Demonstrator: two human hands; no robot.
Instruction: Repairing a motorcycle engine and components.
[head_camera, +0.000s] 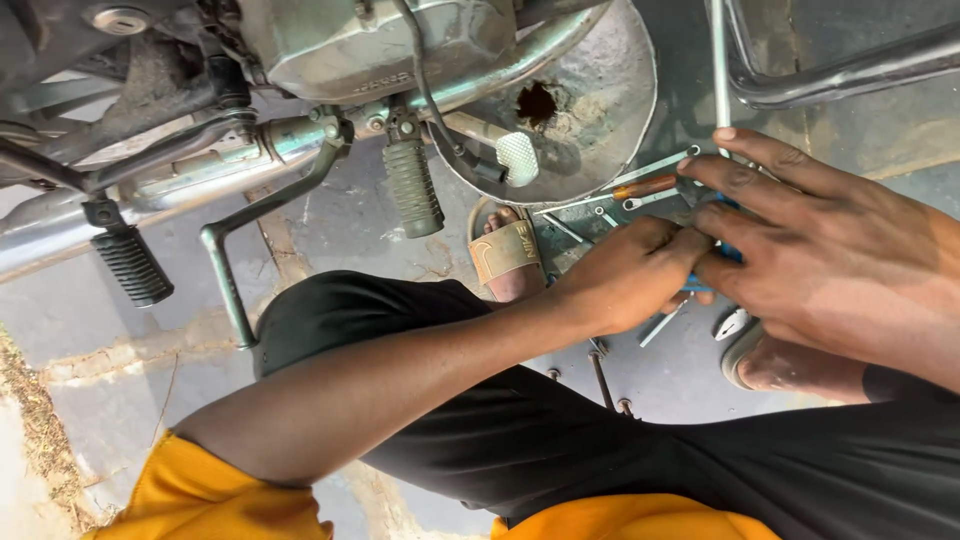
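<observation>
- A motorcycle's underside fills the top: ribbed footpeg, kickstand lever, a rusted round pan with a hole.
- Spanners and a wooden-handled screwdriver lie on the ground just beyond the hands; a sandalled foot sits beside them.
- The blue-handled tool is mostly hidden between both hands; its kind is unclear.
- Left hand is clenched on it; right hand grasps it, fingers spread over.
- Its axis cannot be told.
</observation>
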